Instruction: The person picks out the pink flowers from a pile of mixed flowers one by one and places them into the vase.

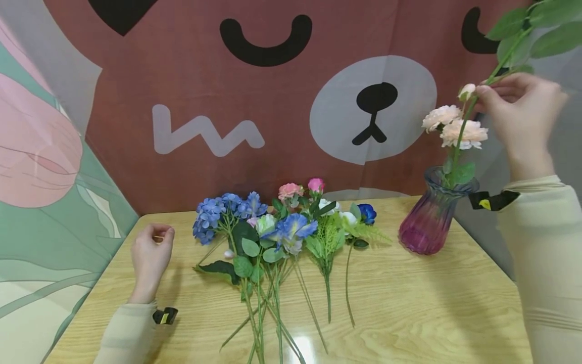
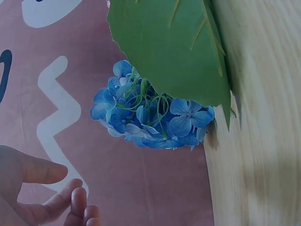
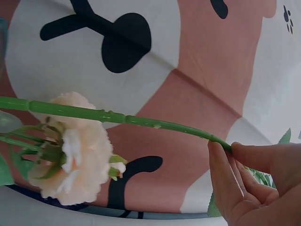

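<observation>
My right hand (image 1: 523,108) pinches a long green stem (image 3: 162,125) between thumb and fingers, high over the vase. Leaves (image 1: 556,38) spread from the stem above the hand, and its lower end runs down into the mouth of a ribbed glass vase (image 1: 425,227), pink at the base and bluish at the rim. Pale peach flowers (image 1: 464,134) with a small bud rise from the same vase, beside the stem. My left hand (image 1: 152,255) is held at the table's left side with loosely bent fingers and nothing in them. Blue hydrangea (image 2: 150,113) is the nearest flower to it.
Several artificial flowers lie in a heap mid-table, among them a blue-and-white bloom (image 1: 293,230), a pink rose (image 1: 316,185) and a dark blue rose (image 1: 367,214). Their stems (image 1: 273,313) point to the front edge. A bear-print cloth (image 1: 191,81) hangs behind the wooden table (image 1: 391,303).
</observation>
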The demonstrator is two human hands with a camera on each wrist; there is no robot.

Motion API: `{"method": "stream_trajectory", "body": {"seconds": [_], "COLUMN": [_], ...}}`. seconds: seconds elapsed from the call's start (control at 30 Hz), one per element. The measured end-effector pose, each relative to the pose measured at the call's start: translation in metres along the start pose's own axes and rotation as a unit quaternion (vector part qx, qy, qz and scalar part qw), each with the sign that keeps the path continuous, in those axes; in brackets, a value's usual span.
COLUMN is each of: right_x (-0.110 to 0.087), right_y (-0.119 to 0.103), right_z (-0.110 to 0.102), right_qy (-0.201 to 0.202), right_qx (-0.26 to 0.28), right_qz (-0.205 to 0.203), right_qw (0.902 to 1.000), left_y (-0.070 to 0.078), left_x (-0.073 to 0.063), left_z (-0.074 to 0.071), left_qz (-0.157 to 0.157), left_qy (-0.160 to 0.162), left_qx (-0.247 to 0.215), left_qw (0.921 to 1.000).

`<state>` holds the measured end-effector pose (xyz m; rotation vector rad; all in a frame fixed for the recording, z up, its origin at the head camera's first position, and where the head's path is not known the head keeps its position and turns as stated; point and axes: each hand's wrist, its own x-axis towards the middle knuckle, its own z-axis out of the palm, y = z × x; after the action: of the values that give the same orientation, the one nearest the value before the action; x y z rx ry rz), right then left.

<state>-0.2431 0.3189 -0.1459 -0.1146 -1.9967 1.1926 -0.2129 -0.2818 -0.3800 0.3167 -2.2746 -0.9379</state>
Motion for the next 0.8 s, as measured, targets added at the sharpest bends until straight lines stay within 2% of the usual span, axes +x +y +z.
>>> {"method": "stream_trajectory", "body": {"seconds": [0.07,0.2,0.43,0.67,0.8], "right_x": [-0.001,-0.003,-0.003,-0.007,-0.012], "right_y": [0.004,0.011,0.019,0.03,0.038], "right_z": [0.001,0.002,0.005,0.009,0.013], "right_qy": [0.003,0.001,-0.023,-0.036,-0.046], "right_qx": [-0.028,-0.051,-0.03,-0.123,-0.122], "right_qz": [0.001,-0.003,0.0,-0.02,-0.029], "right_qw": [0.9996,0.9987,0.9993,0.9915,0.9911], "left_y": [0.0,0.0,-0.001,-0.001,-0.001], "left_x": [0.0,-0.001,0.0,0.0,0.0], "left_z": [0.0,0.0,0.0,0.0,0.0], "left_qz": [0.001,0.002,0.002,0.009,0.009], "left_qy": [-0.001,0.0,-0.001,0.004,0.004], "left_qx": [0.0,0.001,0.0,0.002,0.003], "left_qw": [1.0,1.0,1.0,1.0,0.9999]}}
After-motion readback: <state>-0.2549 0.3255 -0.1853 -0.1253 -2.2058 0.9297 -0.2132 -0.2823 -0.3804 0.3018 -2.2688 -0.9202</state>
